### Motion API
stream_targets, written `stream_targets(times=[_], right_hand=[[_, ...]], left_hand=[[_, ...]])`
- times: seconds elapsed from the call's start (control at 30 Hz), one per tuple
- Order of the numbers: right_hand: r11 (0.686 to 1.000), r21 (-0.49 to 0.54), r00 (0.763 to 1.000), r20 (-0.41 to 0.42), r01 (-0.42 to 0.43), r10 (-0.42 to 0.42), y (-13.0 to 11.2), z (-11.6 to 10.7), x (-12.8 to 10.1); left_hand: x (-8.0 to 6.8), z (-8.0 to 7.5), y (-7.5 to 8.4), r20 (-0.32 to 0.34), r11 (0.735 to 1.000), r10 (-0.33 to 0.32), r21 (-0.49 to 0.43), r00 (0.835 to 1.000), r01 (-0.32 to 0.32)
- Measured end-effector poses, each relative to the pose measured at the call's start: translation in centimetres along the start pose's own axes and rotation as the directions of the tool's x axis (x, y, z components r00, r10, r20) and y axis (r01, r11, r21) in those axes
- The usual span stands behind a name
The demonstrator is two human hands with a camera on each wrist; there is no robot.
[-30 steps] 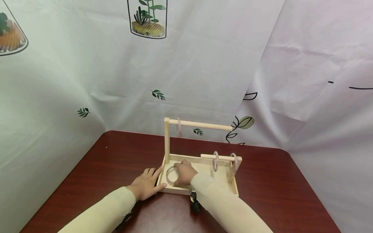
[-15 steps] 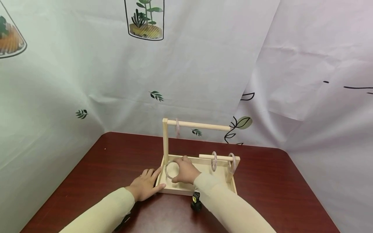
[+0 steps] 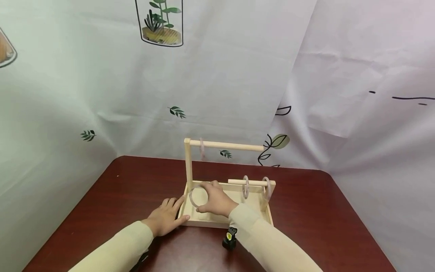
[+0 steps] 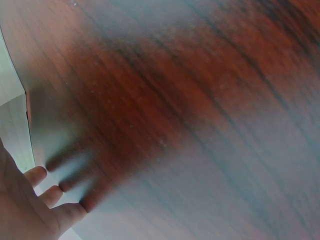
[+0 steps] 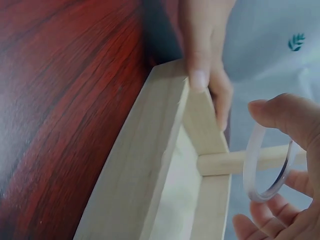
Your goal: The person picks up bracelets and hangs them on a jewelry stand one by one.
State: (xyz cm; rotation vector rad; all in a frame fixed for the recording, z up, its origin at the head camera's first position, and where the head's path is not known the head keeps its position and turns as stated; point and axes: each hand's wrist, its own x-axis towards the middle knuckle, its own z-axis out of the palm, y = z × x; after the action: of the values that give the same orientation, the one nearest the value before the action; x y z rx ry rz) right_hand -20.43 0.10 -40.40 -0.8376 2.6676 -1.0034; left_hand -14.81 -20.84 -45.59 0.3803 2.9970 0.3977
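My right hand (image 3: pixel 219 200) pinches a pale translucent bangle (image 3: pixel 191 197) between thumb and fingers, above the left part of a light wooden tray stand (image 3: pixel 210 223). In the right wrist view the bangle (image 5: pixel 251 170) stands upright, with a wooden post behind it. My left hand (image 3: pixel 164 218) rests on the stand's front left corner, its thumb on the front rim and a finger along the left side. One bangle (image 3: pixel 202 149) hangs on the upper bar (image 3: pixel 234 146). Two more, a nearer-centre bangle (image 3: pixel 248 187) and an end bangle (image 3: pixel 269 189), hang on the lower bar (image 3: pixel 235 181).
A dark red wooden table (image 3: pixel 306 223) lies under the stand. White cloth (image 3: pixel 231 75) with plant prints hangs behind and at both sides. The left post (image 3: pixel 188 164) rises tall at the back left; the lower bar juts leftward from a short right post.
My right hand has lifted the bangle up off the tray floor and tilted it more upright. The left hand stays on the corner. The head view has shifted slightly.
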Motion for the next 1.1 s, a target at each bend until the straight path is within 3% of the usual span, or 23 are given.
stream_targets(times=[0.53,0.87,1.1], right_hand=[[0.983,0.186,0.999,-0.038,-0.009,0.016,-0.3,-1.8,-1.9],[0.97,0.243,0.996,-0.092,0.014,0.008,-0.7,-3.4,-3.0],[0.939,0.343,0.99,-0.137,0.038,0.01,-1.2,-5.0,-3.9]], left_hand=[[0.1,-0.2,0.0,0.004,1.0,-0.002,-0.013,1.0,0.002],[0.1,0.0,0.0,0.005,1.0,-0.007,-0.01,1.0,0.007],[0.1,0.0,0.0,0.01,1.0,-0.014,-0.009,1.0,0.014]])
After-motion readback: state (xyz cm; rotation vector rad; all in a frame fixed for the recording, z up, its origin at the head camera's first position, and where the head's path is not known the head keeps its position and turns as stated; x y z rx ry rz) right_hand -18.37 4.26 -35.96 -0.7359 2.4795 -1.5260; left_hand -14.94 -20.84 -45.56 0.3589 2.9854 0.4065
